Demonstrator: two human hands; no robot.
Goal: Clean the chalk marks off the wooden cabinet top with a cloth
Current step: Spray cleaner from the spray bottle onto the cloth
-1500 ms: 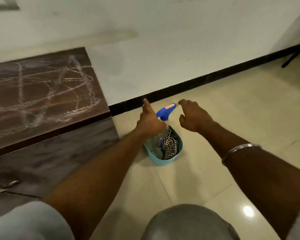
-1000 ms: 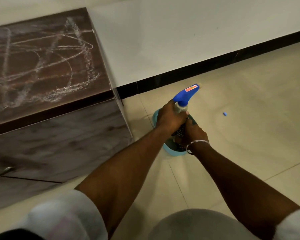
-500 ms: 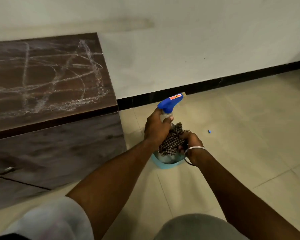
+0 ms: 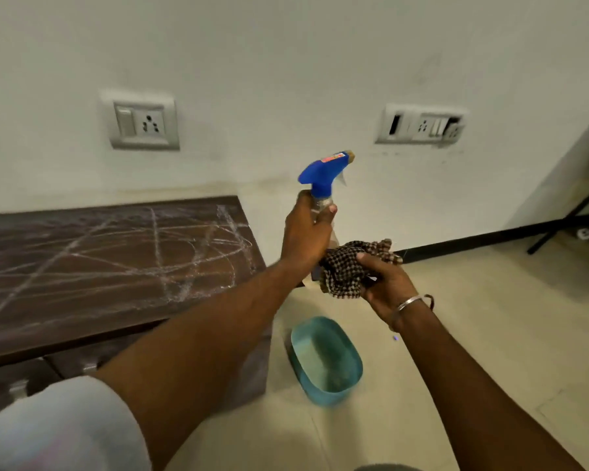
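The dark wooden cabinet top (image 4: 92, 263) fills the left of the view, crossed by white chalk marks (image 4: 157, 239). My left hand (image 4: 305, 232) is closed around the neck of a clear spray bottle with a blue trigger head (image 4: 323, 175), held upright to the right of the cabinet's corner. Just right of it, my right hand (image 4: 385, 283) grips a bunched black-and-white checked cloth (image 4: 347, 270) that touches the bottle's body. Both hands are raised above the floor.
An empty teal plastic tub (image 4: 327, 362) sits on the beige tiled floor below my hands, beside the cabinet's side. Two socket plates (image 4: 143, 124) (image 4: 422, 125) are on the white wall. Black stand legs (image 4: 565, 222) reach in at the far right.
Both hands have lifted the spray bottle and the cloth up out of the teal tub, which now lies empty on the floor. The view has tilted up to show the wall sockets.
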